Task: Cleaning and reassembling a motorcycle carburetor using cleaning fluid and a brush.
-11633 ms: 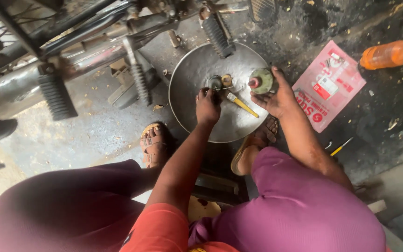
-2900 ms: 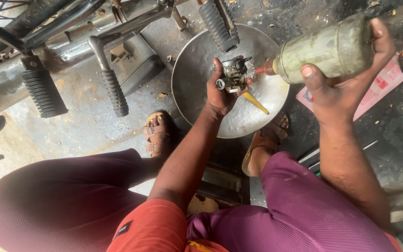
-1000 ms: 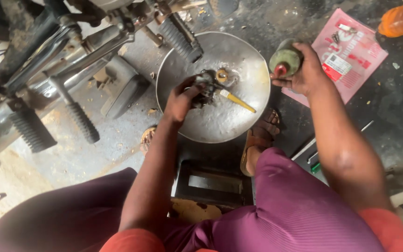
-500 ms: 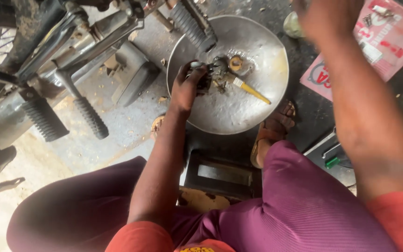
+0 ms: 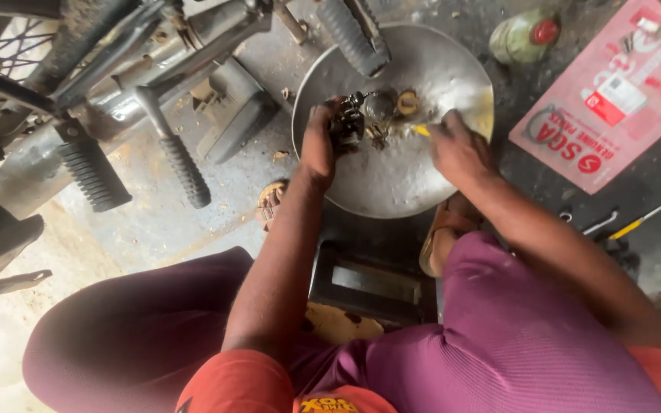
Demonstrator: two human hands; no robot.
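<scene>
Head view: the left hand (image 5: 319,145) grips a small dark carburettor-like part (image 5: 350,122), fingers wrapped around it, over the round metal basin (image 5: 392,183) at upper centre. The right hand (image 5: 457,149) reaches into the basin, fingers curled over a yellow-handled tool (image 5: 421,130); whether they pinch it cannot be told. A capped greenish bottle (image 5: 525,34) stands at upper right beside a red packet (image 5: 613,92). The part looks dismantled and wet; cleaning appears under way, reassembly outstanding.
</scene>
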